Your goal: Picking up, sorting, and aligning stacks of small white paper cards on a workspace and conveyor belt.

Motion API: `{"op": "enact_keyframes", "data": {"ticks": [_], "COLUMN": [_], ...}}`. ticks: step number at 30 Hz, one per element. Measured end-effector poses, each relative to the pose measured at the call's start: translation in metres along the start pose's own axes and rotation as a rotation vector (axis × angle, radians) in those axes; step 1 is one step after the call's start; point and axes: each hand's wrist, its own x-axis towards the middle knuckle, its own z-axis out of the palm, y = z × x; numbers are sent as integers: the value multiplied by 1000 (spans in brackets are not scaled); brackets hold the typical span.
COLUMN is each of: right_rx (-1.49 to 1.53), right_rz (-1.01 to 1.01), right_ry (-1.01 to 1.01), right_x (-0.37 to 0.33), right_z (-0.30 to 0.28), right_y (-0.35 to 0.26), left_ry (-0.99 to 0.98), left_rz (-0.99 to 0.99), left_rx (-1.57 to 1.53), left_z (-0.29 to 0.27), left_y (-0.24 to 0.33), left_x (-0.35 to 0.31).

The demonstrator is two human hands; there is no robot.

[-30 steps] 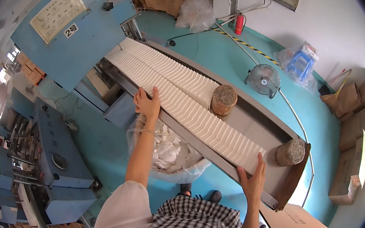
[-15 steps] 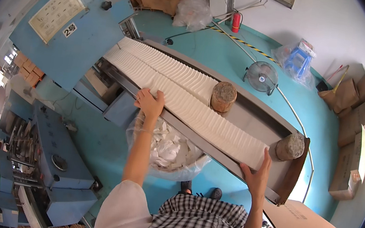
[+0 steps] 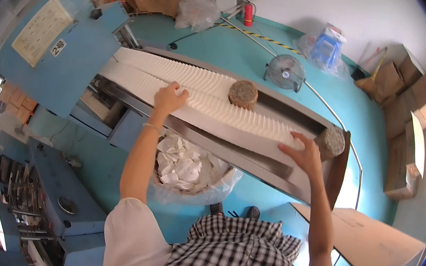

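Note:
A long row of thin white stacked pieces, perhaps paper (image 3: 225, 117), stretches between my two hands along the near side of a metal trough (image 3: 252, 162). My left hand (image 3: 170, 97) is closed on its near side and top, close to the machine end. Thumb and fingers of my right hand (image 3: 303, 153) press round its right end. The held part is lifted and bows slightly, with bare trough showing below its near face. Behind it lies a second white row (image 3: 193, 75), with a brown, round, block-like weight (image 3: 243, 94) against its right end.
Another round weight (image 3: 330, 142) stands at the trough's right end. A blue machine (image 3: 57, 55) adjoins the left end. Below the trough sits a plastic-lined bin of white scraps (image 3: 182, 164). A fan (image 3: 285, 71) stands beyond, and a cardboard sheet (image 3: 365, 239) lies at lower right.
The near row has risen off the trough floor between my hands and shifted toward the far side. My right hand has moved up with its end. The whole view has shifted a little.

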Motion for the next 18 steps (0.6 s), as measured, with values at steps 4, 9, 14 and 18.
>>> {"op": "enact_keyframes", "data": {"ticks": [4, 9, 14, 18], "right_rx": [34, 33, -11, -144], "right_rz": [88, 156, 190, 313], "right_ry": [-211, -334, -592, -462], "right_x": [16, 8, -8, -34], "right_z": [-28, -46, -76, -103], "right_y": [-7, 15, 29, 47], "left_ry": [-250, -459, -596, -626], "left_rz": [45, 119, 164, 159], "left_rx": [233, 331, 292, 153], "left_z": [-23, -21, -13, -10], "left_y": [14, 42, 64, 101], "left_x": [26, 30, 15, -17]}}
